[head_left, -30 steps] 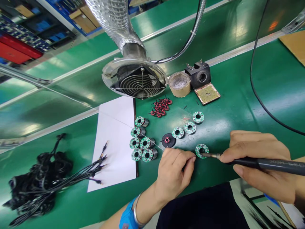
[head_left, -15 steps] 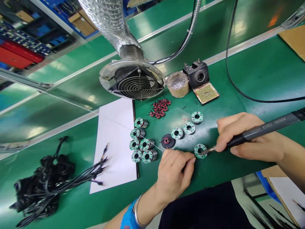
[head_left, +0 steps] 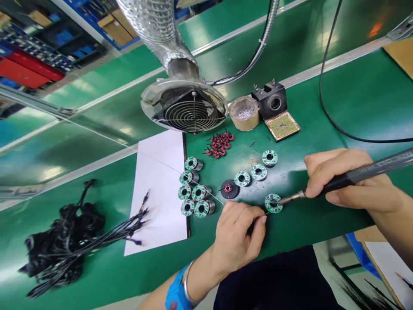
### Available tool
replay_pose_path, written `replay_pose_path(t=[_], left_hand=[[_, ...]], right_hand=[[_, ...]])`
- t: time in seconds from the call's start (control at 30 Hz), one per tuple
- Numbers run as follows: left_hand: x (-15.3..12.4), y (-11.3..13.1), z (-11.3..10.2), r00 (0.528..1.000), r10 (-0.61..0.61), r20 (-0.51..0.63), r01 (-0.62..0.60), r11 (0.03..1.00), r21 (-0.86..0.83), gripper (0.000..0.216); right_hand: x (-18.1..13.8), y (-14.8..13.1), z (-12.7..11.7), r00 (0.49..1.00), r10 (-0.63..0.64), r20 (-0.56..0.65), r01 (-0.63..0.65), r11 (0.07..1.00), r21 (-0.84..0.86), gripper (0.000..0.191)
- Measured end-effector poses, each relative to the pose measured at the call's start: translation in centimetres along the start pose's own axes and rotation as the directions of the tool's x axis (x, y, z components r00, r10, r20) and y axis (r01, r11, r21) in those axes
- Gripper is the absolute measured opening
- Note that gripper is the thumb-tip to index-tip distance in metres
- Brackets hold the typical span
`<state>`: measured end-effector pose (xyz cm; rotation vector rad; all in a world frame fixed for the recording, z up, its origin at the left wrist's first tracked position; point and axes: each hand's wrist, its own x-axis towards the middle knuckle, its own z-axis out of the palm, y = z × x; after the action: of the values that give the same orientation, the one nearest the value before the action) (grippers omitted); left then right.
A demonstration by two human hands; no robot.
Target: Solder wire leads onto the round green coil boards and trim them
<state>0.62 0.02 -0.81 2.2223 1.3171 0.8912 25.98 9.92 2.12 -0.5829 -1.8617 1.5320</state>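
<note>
My right hand (head_left: 351,178) grips a black soldering iron (head_left: 364,174), whose metal tip reaches the right edge of a round green circuit board (head_left: 273,203) on the bench. My left hand (head_left: 240,232) pinches a thin solder wire (head_left: 206,192) between thumb and forefinger, and its end points at the lower left of the same board. The wire runs back over the bench to the upper left. Just behind the left hand lies a black disc (head_left: 231,193) with a small red wound ring (head_left: 227,188) on it.
Other ring-shaped boards (head_left: 258,172) stand behind, and several board-topped cylinders (head_left: 203,208) sit left by white paper (head_left: 158,150). Red wound rings (head_left: 220,144) lie under a fume extractor (head_left: 185,105). A solder pot (head_left: 244,113), an iron stand (head_left: 272,101), a sponge tray (head_left: 283,125) and black cables (head_left: 64,241) surround these.
My right hand has drawn slightly right, showing more of the iron's metal shaft, while the tip stays at the board. The whole view has shifted a little; my left hand keeps its pinch.
</note>
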Motion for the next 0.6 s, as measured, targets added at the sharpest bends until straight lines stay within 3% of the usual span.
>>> replay_pose_path(t=[0.17,0.3,0.43,0.6], left_hand=[[-0.7,0.3,0.3,0.989,-0.117,0.086,0.118,0.993,-0.002,0.039],[-0.3,0.5,1.4,0.975,-0.215,0.06,0.209,0.974,0.085,0.063],[1.0,0.2,2.5,0.979,-0.178,0.099,0.166,0.978,0.125,0.05],[2.3,-0.4,2.9,0.994,-0.109,0.02,0.104,0.98,0.167,0.04]], right_hand=[[-1.0,0.5,-0.2,0.99,-0.066,-0.125,0.065,0.998,-0.006,0.016],[-1.4,1.2,-0.5,0.972,-0.15,-0.183,0.145,0.989,-0.038,0.02],[-1.4,1.4,-0.8,0.956,-0.17,-0.24,0.169,0.985,-0.023,0.023],[-1.2,1.3,-0.7,0.941,-0.193,-0.276,0.187,0.981,-0.048,0.023]])
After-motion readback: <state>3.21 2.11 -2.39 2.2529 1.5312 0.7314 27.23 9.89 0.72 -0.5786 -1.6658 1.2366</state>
